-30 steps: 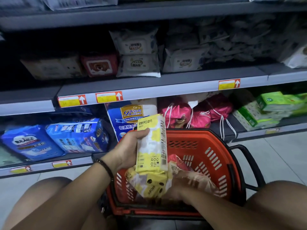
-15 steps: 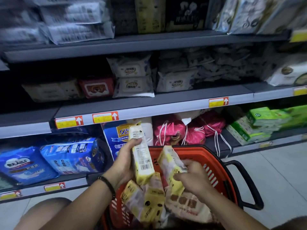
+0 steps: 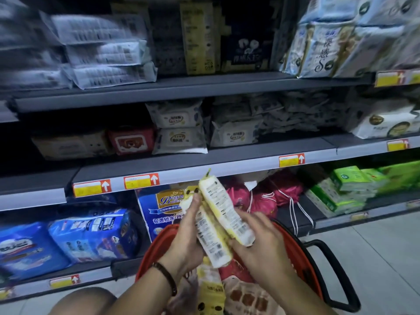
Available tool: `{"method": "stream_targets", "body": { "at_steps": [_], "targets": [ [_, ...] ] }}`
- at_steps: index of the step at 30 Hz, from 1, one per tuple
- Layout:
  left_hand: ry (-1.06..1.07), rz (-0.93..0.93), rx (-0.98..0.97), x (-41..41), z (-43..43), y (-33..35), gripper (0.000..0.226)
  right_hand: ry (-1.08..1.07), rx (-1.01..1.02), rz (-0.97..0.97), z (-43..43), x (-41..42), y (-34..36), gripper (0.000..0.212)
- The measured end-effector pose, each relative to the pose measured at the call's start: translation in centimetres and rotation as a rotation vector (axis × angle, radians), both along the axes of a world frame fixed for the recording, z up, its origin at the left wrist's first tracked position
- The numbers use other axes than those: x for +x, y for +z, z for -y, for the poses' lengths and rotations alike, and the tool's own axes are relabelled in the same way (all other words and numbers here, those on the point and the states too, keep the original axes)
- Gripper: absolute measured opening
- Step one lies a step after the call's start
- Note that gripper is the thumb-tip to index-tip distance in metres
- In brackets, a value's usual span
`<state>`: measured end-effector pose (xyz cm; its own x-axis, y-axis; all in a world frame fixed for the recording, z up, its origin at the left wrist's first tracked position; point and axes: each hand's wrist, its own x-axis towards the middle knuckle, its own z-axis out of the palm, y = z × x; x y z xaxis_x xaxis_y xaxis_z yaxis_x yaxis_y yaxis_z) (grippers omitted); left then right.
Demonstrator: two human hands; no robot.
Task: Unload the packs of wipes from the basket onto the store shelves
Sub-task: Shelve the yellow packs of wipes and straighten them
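Observation:
Two yellow-and-white packs of wipes are raised above the red basket [image 3: 304, 267]. My left hand [image 3: 186, 237] grips the lower pack [image 3: 211, 239], thumb over its top end. My right hand [image 3: 261, 246] holds the upper pack [image 3: 225, 210] from beneath and leans it against the first one. More packs lie in the basket: a yellow one [image 3: 210, 289] and a pale one with brown squares [image 3: 247, 298]. The grey middle shelf [image 3: 227, 160] in front carries white wipe packs [image 3: 179, 126].
The basket's black handle [image 3: 338, 278] juts out to the right over the tiled floor. Blue diaper packs [image 3: 91, 235] and pink drawstring bags [image 3: 270, 196] fill the bottom shelf. Green tissue packs [image 3: 347, 185] lie at right. My knee [image 3: 84, 301] shows at bottom left.
My right hand lifted a second yellow pack out of the basket and brought it against the one in my left hand. Both hands rose, and the view tilted up toward the higher shelves.

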<state>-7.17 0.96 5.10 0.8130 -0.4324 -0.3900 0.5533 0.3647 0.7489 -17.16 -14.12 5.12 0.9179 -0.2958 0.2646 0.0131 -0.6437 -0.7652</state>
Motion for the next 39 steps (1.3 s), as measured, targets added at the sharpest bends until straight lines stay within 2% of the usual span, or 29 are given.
{"method": "stream_targets", "body": {
  "at_steps": [2, 7, 10, 14, 17, 19, 22, 29, 31, 33, 35, 37, 39],
  "targets": [
    [0.082, 0.056, 0.013, -0.5, 0.4, 0.1, 0.078, 0.079, -0.066, 0.030, -0.6, 0.0, -0.5, 0.072],
    [0.185, 0.069, -0.051, 0.4, 0.3, 0.5, 0.066, 0.164, -0.031, 0.113, -0.3, -0.2, 0.6, 0.063],
    [0.175, 0.054, -0.129, 0.7, 0.5, 1.4, 0.076, 0.088, 0.065, 0.190, 0.1, 0.3, 1.6, 0.054],
    [0.175, 0.034, -0.212, 0.7, 1.1, 2.0, 0.078, 0.009, 0.335, 0.195, 0.1, 1.7, 2.0, 0.042],
    [0.163, 0.035, -0.264, 0.2, 1.8, 2.1, 0.083, -0.060, 0.376, 0.233, 0.3, 2.1, 1.5, 0.036],
    [0.186, 0.020, -0.302, -0.2, 2.1, 2.3, 0.072, -0.059, 0.315, 0.245, 0.3, 2.0, 1.9, 0.042],
    [0.214, 0.018, -0.373, 0.1, 2.0, 2.7, 0.065, -0.001, 0.356, 0.234, 0.0, 1.9, 2.5, 0.060],
    [0.217, -0.024, -0.489, -0.3, 1.4, 5.0, 0.078, 0.129, 0.439, 0.285, -1.1, 1.3, 4.1, 0.065],
    [0.242, 0.002, -0.501, -0.3, 1.1, 6.2, 0.076, 0.100, 0.415, 0.290, -1.4, 1.2, 4.7, 0.078],
    [0.268, 0.043, -0.477, -0.4, 0.6, 7.7, 0.063, 0.090, 0.424, 0.295, -2.0, 0.8, 5.2, 0.097],
    [0.266, 0.081, -0.474, -0.8, 0.6, 9.3, 0.053, 0.112, 0.572, 0.293, -3.4, 0.3, 6.3, 0.108],
    [0.264, 0.134, -0.448, -1.0, 0.9, 10.5, 0.059, 0.072, 0.690, 0.324, -4.8, 0.4, 7.8, 0.113],
    [0.249, 0.227, -0.410, -0.9, 1.1, 11.7, 0.086, -0.005, 0.716, 0.366, -5.0, 1.0, 9.4, 0.114]
  ]
}}
